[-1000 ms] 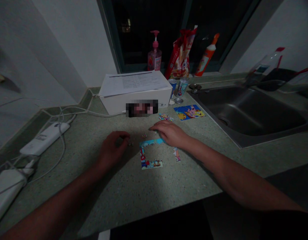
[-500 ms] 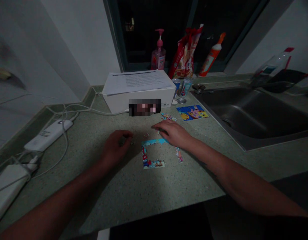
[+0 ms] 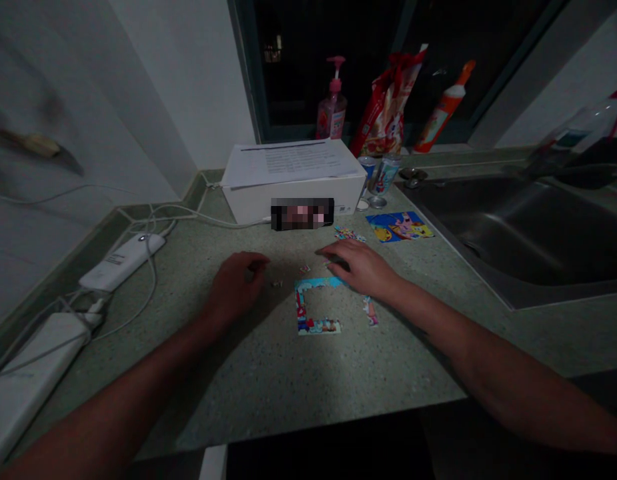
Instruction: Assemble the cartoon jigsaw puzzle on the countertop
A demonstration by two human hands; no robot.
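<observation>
Left hand was half curled; couldn't tell if holding anything. Loose puzzle pieces lay just beside. Partial puzzle border lay flat on counter, between hands. Right hand, loosely bent, covered border's far-right corner; grip unclear.

The right hand hides one end of the puzzle border.

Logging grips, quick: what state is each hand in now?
Left hand: fingers curled; whether it holds anything cannot be told.
Right hand: fingers bent near the jigsaw border; grip cannot be told.
</observation>
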